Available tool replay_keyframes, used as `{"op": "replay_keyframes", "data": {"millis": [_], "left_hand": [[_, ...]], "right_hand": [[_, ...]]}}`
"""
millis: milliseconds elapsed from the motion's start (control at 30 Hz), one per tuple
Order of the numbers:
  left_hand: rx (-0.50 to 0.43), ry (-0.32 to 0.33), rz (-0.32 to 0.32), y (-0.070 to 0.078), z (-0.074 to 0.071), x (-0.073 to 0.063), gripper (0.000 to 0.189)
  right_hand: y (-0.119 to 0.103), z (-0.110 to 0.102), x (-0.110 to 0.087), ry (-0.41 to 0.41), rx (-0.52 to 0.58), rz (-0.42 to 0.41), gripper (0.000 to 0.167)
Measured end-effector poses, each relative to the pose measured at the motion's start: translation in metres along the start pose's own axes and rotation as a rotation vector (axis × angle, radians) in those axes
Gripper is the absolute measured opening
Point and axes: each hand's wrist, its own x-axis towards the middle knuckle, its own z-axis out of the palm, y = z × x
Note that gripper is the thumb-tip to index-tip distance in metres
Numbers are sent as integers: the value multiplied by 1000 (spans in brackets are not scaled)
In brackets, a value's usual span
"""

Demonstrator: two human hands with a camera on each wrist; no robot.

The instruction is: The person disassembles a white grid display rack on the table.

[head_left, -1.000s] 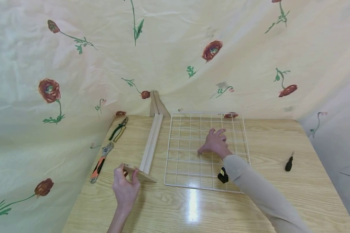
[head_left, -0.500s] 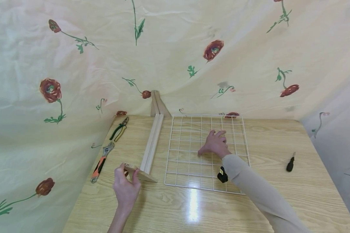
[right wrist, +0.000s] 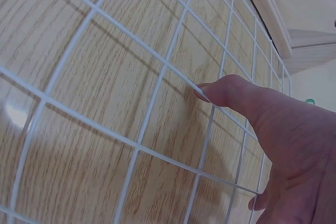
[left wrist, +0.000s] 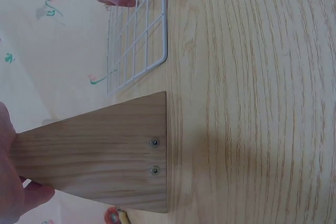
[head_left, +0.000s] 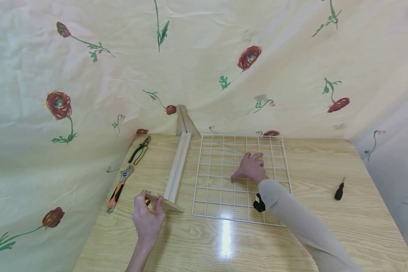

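My left hand [head_left: 147, 221] pinches the near end board [left wrist: 100, 153] of a wooden frame [head_left: 178, 166] between thumb and fingers. Tapered in outline, that board stands on its wide edge and shows two screw heads in the left wrist view. Pale bars run from it to a matching far board [head_left: 186, 121]. Over a white wire grid panel [head_left: 210, 186], my right hand [head_left: 249, 168] spreads its bent fingers and grips the wires. Its thumb [right wrist: 231, 93] hooks at one wire in the right wrist view. Some of its fingertips are hidden.
Pliers [head_left: 138, 150] and an adjustable wrench [head_left: 119, 189] lie left of the frame. A black tape measure [head_left: 259, 204] sits beneath the grid beside the right sleeve. A black-handled screwdriver [head_left: 340, 190] lies at the right. Flowered cloth [head_left: 204, 75] hangs behind the table [head_left: 258, 245].
The grid's far edge has come down slightly toward the table, with the right hand on it. The left hand keeps its grip on the frame's board.
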Motion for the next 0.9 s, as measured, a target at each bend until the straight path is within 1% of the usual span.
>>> {"op": "replay_keyframes", "data": {"millis": [167,400,567,900], "left_hand": [[4,-13,-9,-1,-1,-1,55],[4,1,-4,-2,1,0,54],[3,-1,-3,-2,1,0,54],[5,-7,-5,-2,0,-1,56]], "right_hand": [[-1,1,2,-3,5,-2,137],[-2,1,2,-14,13,1,135],[-3,-1,1,-13,10,-4,133],[-1,1,3,-30,-21,-37,132]]}}
